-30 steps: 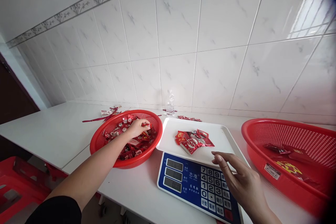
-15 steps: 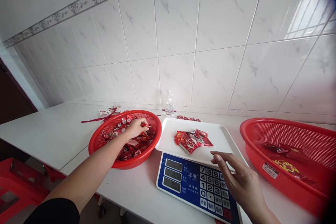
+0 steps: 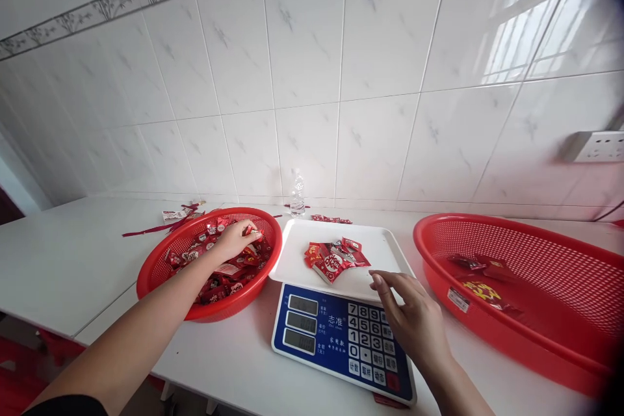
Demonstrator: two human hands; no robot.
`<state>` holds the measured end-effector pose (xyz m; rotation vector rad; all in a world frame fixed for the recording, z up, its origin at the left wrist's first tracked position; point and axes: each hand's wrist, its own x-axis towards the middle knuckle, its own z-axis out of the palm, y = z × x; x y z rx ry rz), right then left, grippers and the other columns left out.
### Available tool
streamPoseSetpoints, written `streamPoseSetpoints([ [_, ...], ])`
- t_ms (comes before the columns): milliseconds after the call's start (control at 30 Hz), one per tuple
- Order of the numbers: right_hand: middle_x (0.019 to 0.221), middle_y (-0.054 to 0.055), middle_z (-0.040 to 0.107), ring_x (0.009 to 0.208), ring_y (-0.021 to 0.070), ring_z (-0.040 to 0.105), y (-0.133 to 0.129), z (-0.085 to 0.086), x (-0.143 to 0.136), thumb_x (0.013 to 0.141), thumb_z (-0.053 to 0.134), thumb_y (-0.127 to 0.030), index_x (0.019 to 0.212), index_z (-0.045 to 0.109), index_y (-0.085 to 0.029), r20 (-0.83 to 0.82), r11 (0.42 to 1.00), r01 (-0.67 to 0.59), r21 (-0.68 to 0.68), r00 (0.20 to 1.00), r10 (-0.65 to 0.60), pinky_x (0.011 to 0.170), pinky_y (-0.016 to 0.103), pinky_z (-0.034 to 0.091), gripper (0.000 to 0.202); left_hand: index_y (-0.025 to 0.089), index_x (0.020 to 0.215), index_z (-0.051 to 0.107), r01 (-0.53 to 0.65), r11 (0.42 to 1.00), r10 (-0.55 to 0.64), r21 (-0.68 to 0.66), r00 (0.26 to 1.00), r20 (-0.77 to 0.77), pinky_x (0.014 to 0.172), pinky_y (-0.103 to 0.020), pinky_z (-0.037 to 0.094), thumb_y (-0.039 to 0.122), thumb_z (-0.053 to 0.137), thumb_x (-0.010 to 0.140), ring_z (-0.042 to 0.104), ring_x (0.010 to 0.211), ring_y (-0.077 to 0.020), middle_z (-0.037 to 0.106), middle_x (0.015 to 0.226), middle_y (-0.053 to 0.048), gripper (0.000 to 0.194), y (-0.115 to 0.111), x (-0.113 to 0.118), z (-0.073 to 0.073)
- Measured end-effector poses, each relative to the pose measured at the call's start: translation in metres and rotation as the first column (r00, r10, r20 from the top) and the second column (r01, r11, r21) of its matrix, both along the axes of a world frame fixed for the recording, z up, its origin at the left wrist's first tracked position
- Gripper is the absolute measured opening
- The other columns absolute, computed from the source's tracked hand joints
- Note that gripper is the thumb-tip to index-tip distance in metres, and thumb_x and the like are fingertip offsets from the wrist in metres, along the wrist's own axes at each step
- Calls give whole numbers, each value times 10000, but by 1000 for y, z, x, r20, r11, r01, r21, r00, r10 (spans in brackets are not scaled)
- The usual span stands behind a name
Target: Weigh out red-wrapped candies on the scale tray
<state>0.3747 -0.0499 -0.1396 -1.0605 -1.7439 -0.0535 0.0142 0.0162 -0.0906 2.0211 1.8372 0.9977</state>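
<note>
Red packet (image 3: 253,232) is pinched by the left hand (image 3: 236,238), inside the left basket (image 3: 231,305) among loose packets (image 3: 191,256). Other packets (image 3: 336,261) are piled on the white tray (image 3: 383,246) of the scale (image 3: 336,338); right hand (image 3: 415,313) is held, loosely curled and released, over its keypad (image 3: 365,340).

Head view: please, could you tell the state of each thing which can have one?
Left hand, closed on a packet
Right hand, fingers bent, nothing visible in it
Left basket, holding many sweets
Right basket, packages inside
Tray, bearing a pile
Scale, displays too faint to read
Bottle, upright
</note>
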Motion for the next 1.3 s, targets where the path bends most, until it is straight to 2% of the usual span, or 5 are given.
streamPoseSetpoints([
  [333, 672, 22, 691, 658, 177, 641, -1, 3, 0, 947, 413, -386, 809, 647, -219, 5, 1000, 1, 17, 1000, -1, 624, 287, 480, 319, 201, 921, 587, 159, 987, -160, 20, 986, 44, 780, -308, 466, 411, 557, 812, 624, 882, -212, 684, 967, -52, 238, -4, 62, 24],
  [700, 664, 11, 677, 636, 159, 629, 2, 1, 2, 956, 417, -356, 816, 636, -210, -1, 995, 1, 102, 1000, -1, 607, 279, 461, 298, 215, 909, 587, 362, 932, -361, -11, 925, -123, 859, -346, 456, 289, 575, 832, 591, 997, -230, 660, 995, -53, 108, -18, 162, -7],
  [933, 676, 12, 681, 643, 152, 629, 2, 0, 1, 953, 435, -346, 828, 642, -206, -8, 993, -18, 117, 1000, 19, 614, 272, 468, 279, 202, 1227, 499, 513, 858, -508, 26, 855, -106, 1052, -469, 348, 404, 612, 834, 443, 1261, -289, 514, 1333, -139, 456, -17, 174, -21],
  [1133, 724, 23, 700, 679, 158, 641, 2, 0, 1, 951, 442, -340, 832, 644, -207, -11, 993, -23, 112, 1000, 25, 631, 274, 476, 269, 260, 1392, 399, 498, 839, -540, -220, 813, -218, 1119, -596, 134, 607, 575, 792, 124, 1426, -365, 259, 1538, -122, 715, -17, 175, -15],
  [1300, 681, 14, 678, 640, 152, 626, 1, 1, 0, 948, 451, -327, 832, 641, -197, -21, 992, -34, 118, 999, 37, 611, 265, 469, 258, 258, 1103, 653, 583, 808, -588, -83, 790, -173, 1103, -471, 274, 549, 467, 888, 370, 1333, -274, 540, 1341, -72, 406, -8, 182, -11],
])
